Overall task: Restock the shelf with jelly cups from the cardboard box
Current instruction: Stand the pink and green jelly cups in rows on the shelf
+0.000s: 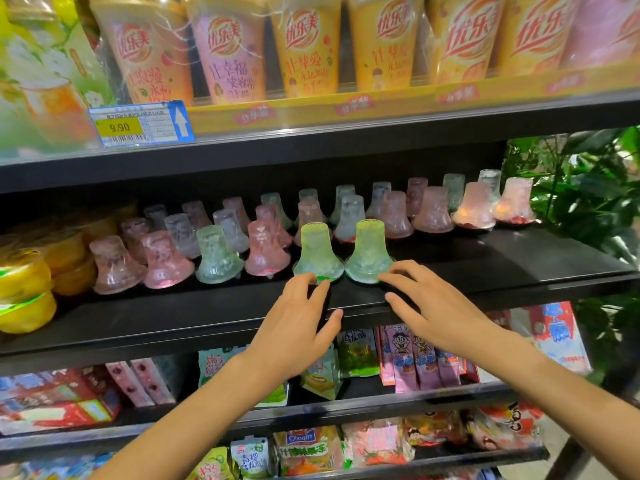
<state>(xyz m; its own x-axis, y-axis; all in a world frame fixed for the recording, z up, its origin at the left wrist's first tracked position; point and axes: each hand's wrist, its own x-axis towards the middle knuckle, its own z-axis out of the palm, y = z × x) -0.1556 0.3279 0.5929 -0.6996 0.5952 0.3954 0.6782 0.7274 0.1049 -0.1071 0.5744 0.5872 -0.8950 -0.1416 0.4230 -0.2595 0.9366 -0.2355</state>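
Observation:
Two green jelly cups stand upside down side by side near the front of the black middle shelf point(485, 268): the left green cup point(316, 252) and the right green cup point(369, 251). My left hand point(298, 327) reaches in with relaxed fingers, its fingertips touching the base of the left green cup. My right hand point(436, 306) lies with spread fingers just in front of the right green cup, fingertips at its base. Neither hand grips anything. Behind them stand rows of pink, clear and green jelly cups point(266, 252). The cardboard box is out of view.
Yellow fruit cups point(24, 289) fill the shelf's left end. Tall milk-tea cups point(308, 46) line the shelf above, with a price tag point(140, 124). Snack packets point(415, 358) fill the lower shelves. A green plant point(588, 202) stands at right. Bare shelf lies right of the green cups.

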